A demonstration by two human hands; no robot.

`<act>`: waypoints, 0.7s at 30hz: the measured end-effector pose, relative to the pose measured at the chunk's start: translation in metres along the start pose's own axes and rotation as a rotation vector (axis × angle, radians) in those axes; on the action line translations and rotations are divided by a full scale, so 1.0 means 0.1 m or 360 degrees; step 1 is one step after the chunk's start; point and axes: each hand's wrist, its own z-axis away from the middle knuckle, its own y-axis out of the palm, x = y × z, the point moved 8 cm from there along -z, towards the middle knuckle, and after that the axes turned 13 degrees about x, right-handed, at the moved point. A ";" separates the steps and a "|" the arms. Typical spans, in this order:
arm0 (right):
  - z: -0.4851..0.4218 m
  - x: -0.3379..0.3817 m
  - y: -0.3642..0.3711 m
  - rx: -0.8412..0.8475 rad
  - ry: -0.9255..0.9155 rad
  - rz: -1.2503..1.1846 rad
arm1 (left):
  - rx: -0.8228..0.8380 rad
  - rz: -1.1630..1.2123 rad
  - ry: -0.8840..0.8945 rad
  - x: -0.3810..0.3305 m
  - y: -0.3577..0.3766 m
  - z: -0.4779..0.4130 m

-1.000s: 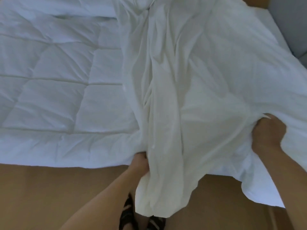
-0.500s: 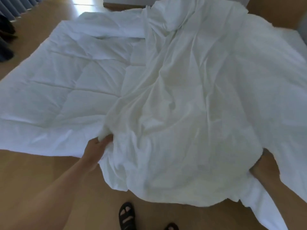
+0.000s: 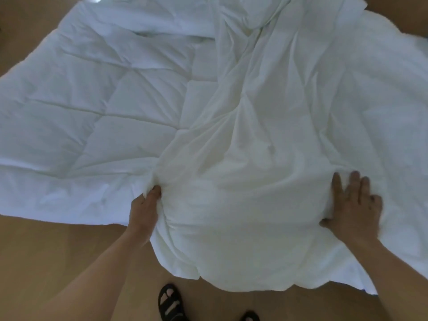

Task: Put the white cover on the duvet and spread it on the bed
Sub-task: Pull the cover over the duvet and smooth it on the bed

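white cover (image 3: 254, 181): crumpled, lies over the right part of the duvet from the far edge to the near one; its near end bulges in a rounded mound between the two hands and spills past the duvet's near edge onto the floor
duvet (image 3: 92, 112): white, quilted, spread flat on the floor; left part bare with stitch lines showing, right part hidden under the cover
left hand (image 3: 144, 209): at the left flank of the mound, by the duvet's near edge; fingers curled in, clenching a bunched fold of the cover, thumb on top; can't tell if the duvet edge is in that grasp too
right hand (image 3: 354, 209): palm down on the right flank of the mound; fingers straight and spread, thumb out to the side, pressing on the cover, grasping nothing
left forearm (image 3: 99, 262): bare, comes in from the bottom-left corner
right forearm (image 3: 398, 262): bare, comes in from the bottom-right
floor (image 3: 58, 239): brown, wood-like, visible along the near side, far left and top-right corner
sandal (image 3: 170, 304): black, open-toed, on a foot near the cover's near hem
second sandal (image 3: 250, 317): mostly cut off by the bottom edge
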 end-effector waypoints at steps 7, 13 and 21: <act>0.05 0.32 -0.05 -0.0088 -0.0151 0.0153 | 0.0199 0.0178 -0.0225 0.39 0.25 0.09; 0.32 1.58 0.01 -0.0230 -0.0877 0.0055 | 0.0365 -0.0023 -0.0394 0.57 0.33 0.02; 0.07 2.05 0.19 -0.0069 -0.0725 0.0168 | 0.0060 0.0292 -0.0108 0.06 0.09 -0.08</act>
